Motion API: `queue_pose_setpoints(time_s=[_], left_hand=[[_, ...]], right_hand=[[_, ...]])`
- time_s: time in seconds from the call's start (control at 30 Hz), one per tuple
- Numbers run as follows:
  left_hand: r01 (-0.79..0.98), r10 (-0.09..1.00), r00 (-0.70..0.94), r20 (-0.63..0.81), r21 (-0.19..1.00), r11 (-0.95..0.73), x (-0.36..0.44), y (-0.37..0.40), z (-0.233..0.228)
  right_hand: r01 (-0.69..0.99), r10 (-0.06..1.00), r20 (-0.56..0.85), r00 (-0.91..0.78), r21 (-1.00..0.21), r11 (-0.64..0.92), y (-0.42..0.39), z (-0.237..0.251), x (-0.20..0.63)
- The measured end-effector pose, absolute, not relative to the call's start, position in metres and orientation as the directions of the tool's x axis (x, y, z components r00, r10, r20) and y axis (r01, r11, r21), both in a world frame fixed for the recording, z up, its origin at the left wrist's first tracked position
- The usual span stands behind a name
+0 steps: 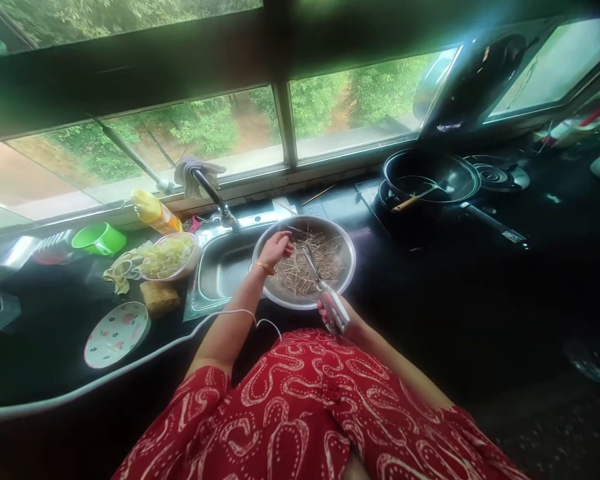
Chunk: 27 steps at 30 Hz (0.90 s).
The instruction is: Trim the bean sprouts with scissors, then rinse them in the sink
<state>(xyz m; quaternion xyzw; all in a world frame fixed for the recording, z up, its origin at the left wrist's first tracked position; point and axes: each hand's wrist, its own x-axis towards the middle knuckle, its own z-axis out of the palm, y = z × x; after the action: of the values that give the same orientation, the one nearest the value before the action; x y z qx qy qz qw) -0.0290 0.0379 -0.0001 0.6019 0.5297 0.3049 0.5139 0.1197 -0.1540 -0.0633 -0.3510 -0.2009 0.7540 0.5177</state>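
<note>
A round steel bowl (347, 263) sits on the dark counter beside the sink and holds a heap of thin pale stalks (300, 273). My left hand (276, 248) reaches into the bowl's left side and pinches some of the stalks; a gold bangle is on that wrist. My right hand (334, 315) is at the bowl's near rim, gripping the white handles of scissors (319, 280) whose blades point into the stalks.
A steel sink (220, 273) with a tap (215, 197) lies left of the bowl. Further left stand a bowl of yellow strips (170, 257), a green cup (100, 238), a yellow bottle (155, 211) and a floral plate (116, 335). A black wok (430, 177) sits on the stove at right.
</note>
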Motion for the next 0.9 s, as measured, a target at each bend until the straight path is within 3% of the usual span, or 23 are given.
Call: queue_pose_setpoints(time_s=[0.1,0.2,0.3,0.37,0.43,0.57,0.7,0.9], left_hand=[[0.132,0.965,0.233,-0.121,0.987,0.092,-0.028,0.038,0.021],[0.061,0.972,0.211,-0.106,0.994,0.095,-0.025,0.034,0.036],[0.113,0.979,0.186,-0.084,0.992,0.064,-0.026,0.032,0.034],[0.250,0.980,0.190,-0.054,0.968,0.005,-0.030,0.033,0.024],[0.458,0.970,0.243,-0.021,0.884,-0.095,-0.036,0.031,0.013],[0.761,0.896,0.442,-0.048,0.548,-0.347,-0.043,0.018,-0.004],[0.819,0.834,0.538,-0.122,0.307,-0.484,-0.040,0.001,-0.013],[0.859,0.820,0.512,-0.257,0.164,-0.485,-0.040,-0.003,-0.027]], right_hand=[[-0.645,0.933,-0.284,-0.221,-0.675,-0.358,-0.165,-0.052,0.124],[-0.660,0.951,-0.248,-0.182,-0.687,-0.305,-0.170,-0.045,0.124],[-0.650,0.957,-0.239,-0.165,-0.703,-0.288,-0.171,-0.046,0.121],[-0.648,0.957,-0.240,-0.163,-0.705,-0.287,-0.171,-0.049,0.120],[-0.659,0.954,-0.247,-0.171,-0.691,-0.297,-0.170,-0.051,0.119],[-0.654,0.931,-0.278,-0.235,-0.663,-0.364,-0.165,-0.052,0.117],[-0.638,0.924,-0.304,-0.233,-0.669,-0.381,-0.150,-0.054,0.111],[-0.598,0.880,-0.428,-0.206,-0.657,-0.459,-0.122,-0.067,0.097]])
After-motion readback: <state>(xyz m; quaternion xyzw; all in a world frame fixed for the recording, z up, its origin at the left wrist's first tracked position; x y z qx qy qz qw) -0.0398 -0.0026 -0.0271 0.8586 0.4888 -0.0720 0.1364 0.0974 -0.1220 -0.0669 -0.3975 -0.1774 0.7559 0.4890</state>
